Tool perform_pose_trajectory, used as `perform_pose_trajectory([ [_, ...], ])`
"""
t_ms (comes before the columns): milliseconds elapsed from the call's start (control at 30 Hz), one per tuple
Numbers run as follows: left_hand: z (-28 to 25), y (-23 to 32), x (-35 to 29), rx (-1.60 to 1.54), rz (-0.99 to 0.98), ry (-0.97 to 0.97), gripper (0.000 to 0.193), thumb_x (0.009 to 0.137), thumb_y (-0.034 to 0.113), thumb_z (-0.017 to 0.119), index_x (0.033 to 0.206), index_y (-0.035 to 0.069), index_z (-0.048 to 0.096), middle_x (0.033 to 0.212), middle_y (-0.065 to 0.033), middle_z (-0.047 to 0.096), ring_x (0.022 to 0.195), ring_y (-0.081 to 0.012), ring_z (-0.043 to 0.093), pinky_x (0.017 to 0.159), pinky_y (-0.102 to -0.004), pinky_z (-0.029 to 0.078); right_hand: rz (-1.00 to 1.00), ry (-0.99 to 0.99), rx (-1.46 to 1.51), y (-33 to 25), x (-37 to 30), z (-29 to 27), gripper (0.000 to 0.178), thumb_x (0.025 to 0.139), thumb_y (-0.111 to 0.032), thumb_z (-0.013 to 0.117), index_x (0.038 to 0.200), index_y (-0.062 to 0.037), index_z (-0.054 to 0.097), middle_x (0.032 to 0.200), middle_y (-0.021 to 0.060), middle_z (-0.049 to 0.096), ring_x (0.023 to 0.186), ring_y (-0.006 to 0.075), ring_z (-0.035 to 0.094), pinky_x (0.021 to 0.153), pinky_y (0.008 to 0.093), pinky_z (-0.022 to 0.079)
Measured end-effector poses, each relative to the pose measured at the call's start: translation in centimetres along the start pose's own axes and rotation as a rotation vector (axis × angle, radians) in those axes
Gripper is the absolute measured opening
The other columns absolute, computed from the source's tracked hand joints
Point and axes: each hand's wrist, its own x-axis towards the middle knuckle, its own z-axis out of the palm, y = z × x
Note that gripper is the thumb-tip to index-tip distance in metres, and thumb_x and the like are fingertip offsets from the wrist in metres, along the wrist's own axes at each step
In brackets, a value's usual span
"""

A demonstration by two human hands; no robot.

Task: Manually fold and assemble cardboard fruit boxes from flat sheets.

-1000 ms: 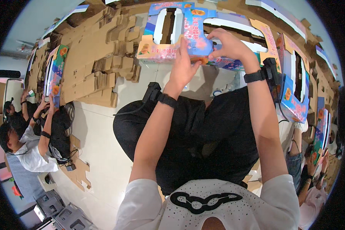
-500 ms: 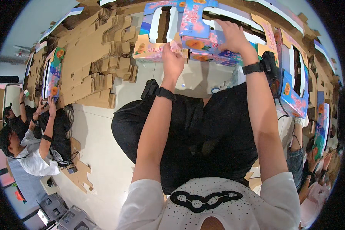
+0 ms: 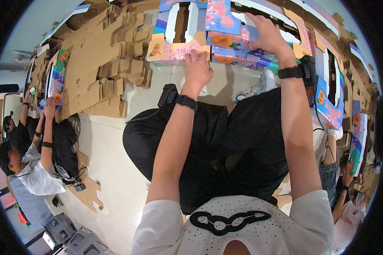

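Two printed cardboard cartons lie ahead of me. The left carton (image 3: 174, 53) has a peach-coloured front flap with a fruit picture and a long open slot in its top. My left hand (image 3: 198, 71) rests its outstretched fingers against that flap's right end and holds nothing. To its right, the blue-and-pink carton (image 3: 227, 40) has a blue end panel with blossoms and a fruit picture. My right hand (image 3: 271, 38) is spread over this carton, thumb apart from the fingers, touching its near upper side. Its fingertips partly cover the carton's opening.
Flat brown cardboard blanks (image 3: 93, 63) lie stacked at the left. Another printed carton (image 3: 330, 85) stands at the right. A co-worker (image 3: 40, 170) handles a carton (image 3: 56, 80) at far left; another person's hand (image 3: 348, 172) touches a carton at far right. Grey cases (image 3: 85, 242) sit lower left.
My left hand's curled fingers have straightened against the peach-coloured flap, and the hand has shifted slightly right. My right hand has moved a little right and up. The co-worker's hands at left have shifted.
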Motion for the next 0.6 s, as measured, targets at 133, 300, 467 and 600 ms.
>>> perform_pose_trajectory([
  [133, 0.2, 0.3, 0.1, 0.018, 0.009, -0.036, 0.065, 0.079, 0.017, 0.071, 0.139, 0.004, 0.047, 0.151, -0.0265, 0.032, 0.140, -0.0547, 0.026, 0.106, -0.0623, 0.041, 0.072, -0.113, -0.070, 0.3, 0.2, 1.0, 0.114, 0.059, -0.019, 0.089, 0.155, -0.0277, 0.029, 0.151, 0.0092, 0.043, 0.141, 0.0358, 0.038, 0.107, 0.0762, 0.028],
  [300, 0.1, 0.9, -0.3, -0.020, -0.004, -0.016, 0.073, 0.079, 0.026, 0.071, 0.142, 0.000, 0.045, 0.146, -0.0329, 0.041, 0.142, -0.0515, 0.026, 0.120, -0.0581, 0.016, 0.164, -0.268, -0.162, -1.1, 0.1, 2.7, 0.117, 0.064, -0.021, 0.086, 0.159, -0.0166, 0.016, 0.155, 0.0187, 0.035, 0.144, 0.0401, 0.032, 0.106, 0.0805, 0.022],
  [467, 0.1, -0.1, -0.1, 0.020, 0.079, -0.011, 0.074, 0.080, 0.027, 0.071, 0.141, -0.002, 0.043, 0.146, -0.0341, 0.040, 0.142, -0.0517, 0.026, 0.119, -0.0586, 0.017, 0.169, -0.291, -0.137, -2.1, 0.2, 2.0, 0.114, 0.067, -0.025, 0.082, 0.158, -0.0108, 0.014, 0.155, 0.0232, 0.033, 0.144, 0.0411, 0.031, 0.106, 0.0810, 0.021],
  [600, 0.3, 0.1, -0.1, 0.030, 0.107, -0.009, 0.073, 0.079, 0.027, 0.072, 0.140, -0.002, 0.044, 0.144, -0.0337, 0.042, 0.142, -0.0498, 0.028, 0.119, -0.0594, 0.017, 0.176, -0.299, -0.160, -2.1, 0.1, 2.2, 0.122, 0.062, -0.032, 0.086, 0.158, -0.0088, 0.014, 0.155, 0.0227, 0.033, 0.144, 0.0405, 0.032, 0.106, 0.0811, 0.021],
])
